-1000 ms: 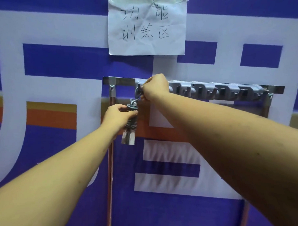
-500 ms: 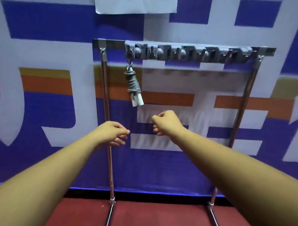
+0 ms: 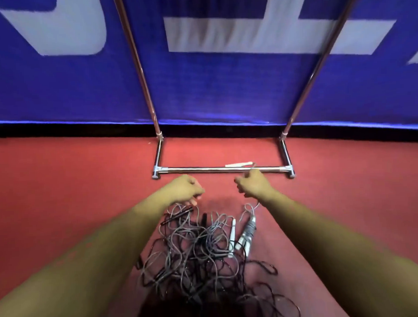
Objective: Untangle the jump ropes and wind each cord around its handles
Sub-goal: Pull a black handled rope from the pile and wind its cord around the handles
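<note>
One tangled heap of jump ropes (image 3: pixel 195 258) lies at six o'clock, too knotted to count singly. One wound bundle (image 3: pixel 248 233) and one loose white handle (image 3: pixel 232 231) at its two o'clock. One rack (image 3: pixel 215 169) at twelve o'clock, two uprights (image 3: pixel 138 66) (image 3: pixel 318 59).

Only cropped white strokes of large characters on the blue banner (image 3: pixel 224 86), none legible

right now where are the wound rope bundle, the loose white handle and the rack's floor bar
wound rope bundle (image 3: pixel 249 230): head view, its coiled grey cord
loose white handle (image 3: pixel 232 235): head view, mid shaft
rack's floor bar (image 3: pixel 191 169): head view, left half
</note>
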`<control>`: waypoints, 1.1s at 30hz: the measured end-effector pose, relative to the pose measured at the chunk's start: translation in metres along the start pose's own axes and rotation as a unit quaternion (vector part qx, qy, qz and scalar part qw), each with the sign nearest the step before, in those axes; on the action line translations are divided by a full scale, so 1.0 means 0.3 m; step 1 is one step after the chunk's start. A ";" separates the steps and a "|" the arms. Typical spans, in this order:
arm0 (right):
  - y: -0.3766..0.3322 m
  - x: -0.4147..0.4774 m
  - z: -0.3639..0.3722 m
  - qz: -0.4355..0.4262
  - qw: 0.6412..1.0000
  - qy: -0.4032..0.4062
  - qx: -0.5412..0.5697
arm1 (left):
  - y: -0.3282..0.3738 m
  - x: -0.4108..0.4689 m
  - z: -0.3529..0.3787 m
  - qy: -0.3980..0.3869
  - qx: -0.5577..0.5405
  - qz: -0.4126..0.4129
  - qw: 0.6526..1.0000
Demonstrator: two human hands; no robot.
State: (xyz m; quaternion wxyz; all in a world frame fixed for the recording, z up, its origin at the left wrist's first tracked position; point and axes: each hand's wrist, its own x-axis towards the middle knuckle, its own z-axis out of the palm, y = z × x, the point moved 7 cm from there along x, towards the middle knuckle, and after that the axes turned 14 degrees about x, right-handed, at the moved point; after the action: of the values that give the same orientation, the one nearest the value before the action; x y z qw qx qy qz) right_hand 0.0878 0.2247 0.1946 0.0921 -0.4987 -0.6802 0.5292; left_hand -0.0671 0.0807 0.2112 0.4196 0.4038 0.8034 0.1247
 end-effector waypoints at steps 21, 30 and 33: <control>0.695 0.006 0.549 -0.025 0.991 -0.122 -0.052 | -0.536 0.271 0.627 0.023 0.137 -0.025 0.990; 0.399 0.034 0.436 -0.097 0.981 -0.168 0.021 | -0.419 0.204 0.519 0.062 0.044 -0.038 0.996; 0.254 0.006 0.303 -0.146 0.984 -0.084 -0.065 | -0.314 0.158 0.378 0.124 0.052 -0.006 0.991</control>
State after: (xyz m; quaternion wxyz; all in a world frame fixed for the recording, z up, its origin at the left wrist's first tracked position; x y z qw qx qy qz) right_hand 0.0717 0.1646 0.0935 0.0784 -0.3524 -0.7840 0.5050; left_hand -0.0459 0.0400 0.0634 0.2959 0.4014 0.8571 0.1290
